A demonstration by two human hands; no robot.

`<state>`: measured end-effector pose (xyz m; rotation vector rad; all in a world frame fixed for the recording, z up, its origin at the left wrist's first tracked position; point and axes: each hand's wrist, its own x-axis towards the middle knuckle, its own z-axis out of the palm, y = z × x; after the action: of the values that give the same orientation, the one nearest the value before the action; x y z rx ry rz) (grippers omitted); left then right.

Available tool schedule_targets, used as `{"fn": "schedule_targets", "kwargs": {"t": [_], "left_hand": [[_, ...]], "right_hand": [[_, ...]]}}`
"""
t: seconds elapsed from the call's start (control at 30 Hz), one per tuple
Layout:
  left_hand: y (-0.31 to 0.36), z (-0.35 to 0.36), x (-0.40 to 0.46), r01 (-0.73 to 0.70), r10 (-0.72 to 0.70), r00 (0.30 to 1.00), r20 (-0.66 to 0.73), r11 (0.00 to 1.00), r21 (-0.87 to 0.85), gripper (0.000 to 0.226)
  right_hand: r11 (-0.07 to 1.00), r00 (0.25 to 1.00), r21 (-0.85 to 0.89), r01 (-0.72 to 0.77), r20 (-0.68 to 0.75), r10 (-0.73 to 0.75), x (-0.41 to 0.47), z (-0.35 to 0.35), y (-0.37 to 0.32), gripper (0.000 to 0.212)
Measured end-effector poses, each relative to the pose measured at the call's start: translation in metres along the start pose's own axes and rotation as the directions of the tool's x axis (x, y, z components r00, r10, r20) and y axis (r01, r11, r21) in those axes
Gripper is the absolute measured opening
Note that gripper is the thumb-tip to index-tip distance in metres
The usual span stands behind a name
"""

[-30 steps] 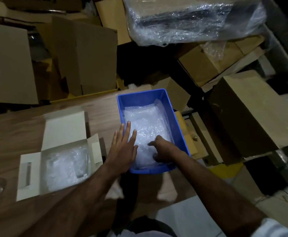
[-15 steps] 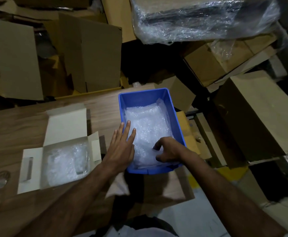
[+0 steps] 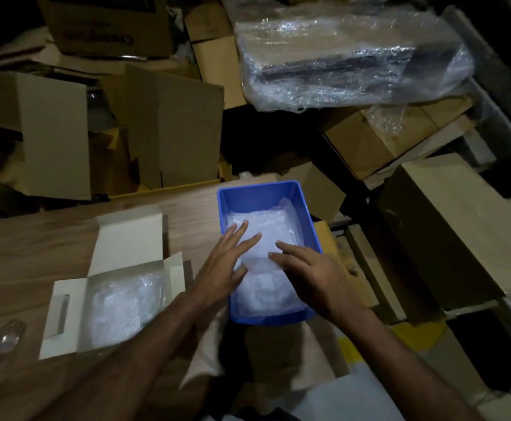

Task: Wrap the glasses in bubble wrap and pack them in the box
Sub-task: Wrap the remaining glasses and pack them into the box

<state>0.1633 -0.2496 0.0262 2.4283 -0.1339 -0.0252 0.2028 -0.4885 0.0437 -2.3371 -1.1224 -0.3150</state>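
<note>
A blue plastic bin (image 3: 260, 192) stands at the wooden table's right edge, holding sheets of bubble wrap (image 3: 266, 220). My left hand (image 3: 227, 262) lies flat on the wrap with straight fingers. My right hand (image 3: 312, 275) reaches in from the right, fingers extended over the top sheet; its grip on the sheet cannot be made out. An open white box (image 3: 66, 314) sits to the left, with a bubble-wrapped bundle (image 3: 120, 302) inside. A clear glass (image 3: 6, 337) lies on the table at the far left.
The wooden table (image 3: 29, 247) ends just right of the bin. Beyond it stand stacked cardboard boxes (image 3: 172, 138), a plastic-wrapped package (image 3: 348, 56) at the upper right and a large carton (image 3: 448, 226) to the right.
My right hand has uncurled and moved further into the bin over the wrap. My left hand has shifted right, onto the sheet. The view has tilted up slightly.
</note>
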Motion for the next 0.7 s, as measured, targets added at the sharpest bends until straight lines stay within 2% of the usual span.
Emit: {"fn": "schedule_targets", "kwargs": {"t": [0.1,0.2,0.27,0.33,0.43,0.53,0.6,0.63,0.67,0.7], "left_hand": [[0.015,-0.028,0.005,-0.133,0.123,0.986,-0.111,0.987,-0.087,0.059],[0.028,-0.066,-0.006,-0.244,0.222,0.961,-0.163,0.961,-0.129,0.045],[0.037,-0.092,-0.020,-0.262,0.233,0.951,-0.203,0.955,-0.135,0.049],[0.043,-0.116,-0.036,-0.278,0.237,0.936,-0.260,0.951,-0.137,0.043],[0.045,-0.150,-0.060,-0.245,0.136,0.923,-0.359,0.928,-0.279,0.027],[0.043,-0.176,-0.078,-0.155,-0.133,0.888,-0.440,0.814,-0.560,0.022],[0.042,-0.186,-0.085,-0.099,-0.347,0.852,-0.392,0.629,-0.771,0.018],[0.039,-0.189,-0.088,-0.067,-0.437,0.828,-0.351,0.544,-0.836,0.022],[0.034,-0.191,-0.091,-0.022,-0.526,0.790,-0.314,0.488,-0.872,0.025],[0.028,-0.193,-0.094,0.028,-0.612,0.739,-0.283,0.447,-0.894,0.025]], "right_hand": [[0.997,0.995,-0.062,0.054,-0.079,-0.059,0.007,-0.023,-0.012,0.045],[0.998,0.994,-0.062,-0.003,-0.105,-0.004,0.013,-0.035,-0.026,0.067],[1.000,0.986,-0.008,-0.004,-0.164,0.002,0.027,-0.037,-0.039,0.065],[0.995,0.971,0.100,0.018,-0.238,0.006,0.048,-0.040,-0.054,0.056],[0.924,0.952,0.378,0.063,-0.301,0.058,0.085,-0.047,-0.083,0.040],[0.726,0.923,0.688,0.007,-0.284,0.260,0.125,-0.041,-0.120,0.027],[0.542,0.866,0.833,-0.107,-0.189,0.462,0.153,-0.034,-0.146,0.029],[0.427,0.837,0.877,-0.220,-0.056,0.544,0.164,-0.033,-0.159,0.043],[0.306,0.801,0.864,-0.401,0.168,0.574,0.170,-0.028,-0.170,0.058],[0.185,0.732,0.787,-0.589,0.422,0.534,0.172,-0.023,-0.179,0.063]]}}
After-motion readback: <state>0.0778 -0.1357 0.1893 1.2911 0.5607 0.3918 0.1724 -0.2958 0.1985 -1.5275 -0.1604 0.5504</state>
